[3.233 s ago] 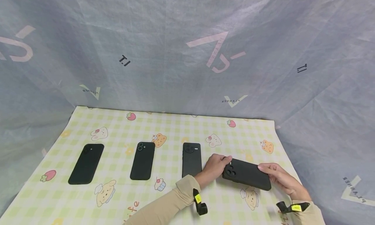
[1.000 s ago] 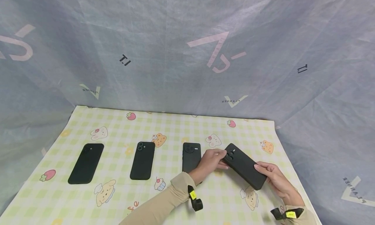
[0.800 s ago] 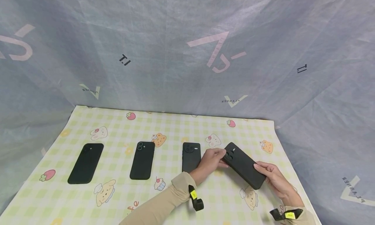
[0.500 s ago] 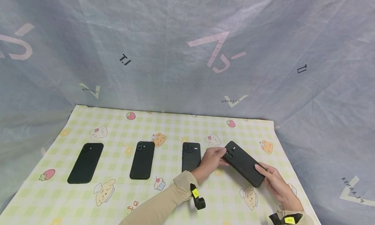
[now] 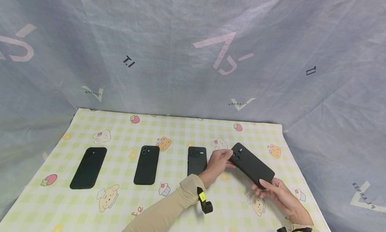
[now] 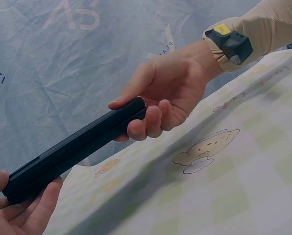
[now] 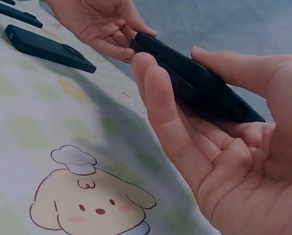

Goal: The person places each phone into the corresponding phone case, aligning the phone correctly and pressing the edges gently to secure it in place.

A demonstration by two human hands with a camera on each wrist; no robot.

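Both hands hold a black phone case (image 5: 252,165) above the right part of the table, its camera cutouts at the upper left end. In the right wrist view it shows two dark layers with a narrow gap, like a phone partly in the case. My left hand (image 5: 217,164) pinches the camera end, thumb on top and fingers beneath. My right hand (image 5: 280,195) grips the lower right corner, thumb on the back, fingers under it. The left wrist view shows the case edge-on (image 6: 77,147), with the right hand (image 6: 170,93) at its far end.
Three black phones lie on the checked tablecloth (image 5: 120,198): one at the far left (image 5: 88,168), one left of the middle (image 5: 146,166), and one (image 5: 197,161) partly behind my left hand. A grey fabric curtain (image 5: 169,74) hangs behind and beside the table.
The case has turned from nearly crosswise to diagonal, its camera end higher up. My right hand has since slid down along it to the lower corner. The three phones have stayed put.
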